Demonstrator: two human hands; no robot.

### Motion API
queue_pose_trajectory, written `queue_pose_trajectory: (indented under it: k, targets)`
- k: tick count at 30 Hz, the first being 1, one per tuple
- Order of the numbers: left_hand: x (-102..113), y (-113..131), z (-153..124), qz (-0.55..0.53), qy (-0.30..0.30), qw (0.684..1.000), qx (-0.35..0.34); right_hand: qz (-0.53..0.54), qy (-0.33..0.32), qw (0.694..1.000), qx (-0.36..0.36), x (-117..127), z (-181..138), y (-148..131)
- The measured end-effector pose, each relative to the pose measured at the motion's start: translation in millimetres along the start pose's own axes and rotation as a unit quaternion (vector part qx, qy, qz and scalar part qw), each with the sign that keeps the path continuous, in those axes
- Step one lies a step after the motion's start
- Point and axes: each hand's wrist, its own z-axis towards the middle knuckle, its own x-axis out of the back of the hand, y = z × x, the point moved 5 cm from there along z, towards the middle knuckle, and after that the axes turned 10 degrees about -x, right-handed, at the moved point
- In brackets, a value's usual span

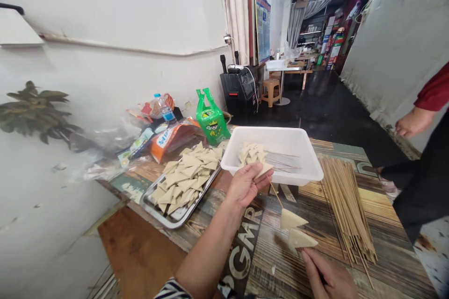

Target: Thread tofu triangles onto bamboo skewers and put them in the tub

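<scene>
My left hand (245, 184) is closed on a pale triangular tofu piece (264, 168) at the near rim of a white plastic tub (301, 142). My right hand (328, 275), low at the front, pinches the end of a bamboo skewer (275, 194) that slants up toward my left hand. Two tofu triangles (294, 229) are threaded on that skewer. Inside the tub lie several tofu triangles on skewers (252, 152). A metal tray (171, 217) to the left holds a heap of loose tofu triangles (185, 175).
A bundle of bare bamboo skewers (345, 203) lies on the wooden table right of the tub. Bags, a green bag (211, 121) and a water bottle (165, 108) crowd the table's far left. Another person (426, 149) in a red sleeve stands at the right edge.
</scene>
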Motion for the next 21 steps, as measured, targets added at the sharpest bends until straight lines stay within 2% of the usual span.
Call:
queue_pose_trajectory:
  k: [7,13,21]
  targets:
    - [-1.4,-2.4,-1.5,0.0,-0.008,1.0,0.005,-0.009,-0.007,1.0,-0.001,-0.8,-1.3,-0.6]
    - [-2.2,-3.0,-2.3,0.002,-0.016,1.0,0.002,0.013,0.023,1.0,-0.002,2.1,1.4,-2.2]
    - [-4.6,-7.1,-4.8,-0.003,-0.031,0.999,0.01,0.008,0.017,1.0,-0.007,-3.2,-11.0,10.5]
